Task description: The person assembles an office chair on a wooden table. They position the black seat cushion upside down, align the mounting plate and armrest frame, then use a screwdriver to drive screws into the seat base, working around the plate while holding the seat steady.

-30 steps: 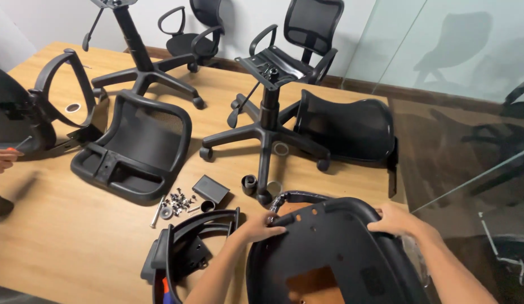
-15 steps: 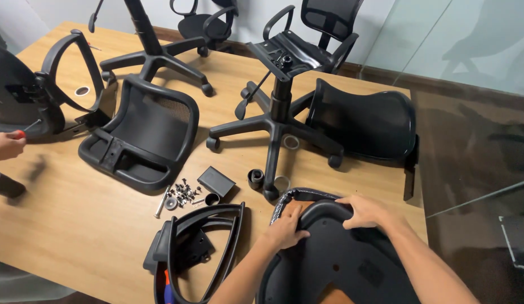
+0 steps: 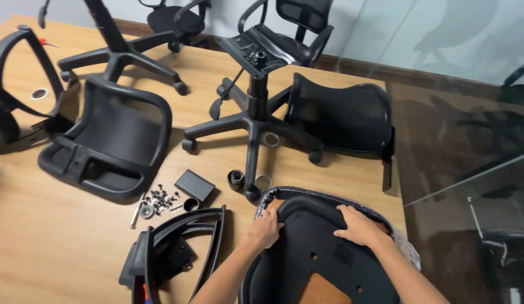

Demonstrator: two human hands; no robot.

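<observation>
A black chair seat pan point(image 3: 315, 253) lies upside down at the near edge of the wooden table point(image 3: 42, 236), with a brown wood patch showing near its middle. My left hand point(image 3: 266, 228) presses on its upper left rim. My right hand point(image 3: 359, 226) rests flat on its upper right part, fingers spread. Clear plastic wrap shows along the seat's edge.
A five-star chair base with gas lift point(image 3: 253, 121) stands on the table. A black backrest shell point(image 3: 112, 141), a mesh seat point(image 3: 343, 112), armrest frames point(image 3: 174, 253), a small black box point(image 3: 194, 184) and several loose screws point(image 3: 159, 200) lie around. Glass panels stand at right.
The view has tilted down and closer. Both my hands have slid along the seat pan's top rim. The other person's hand at the far left is out of view.
</observation>
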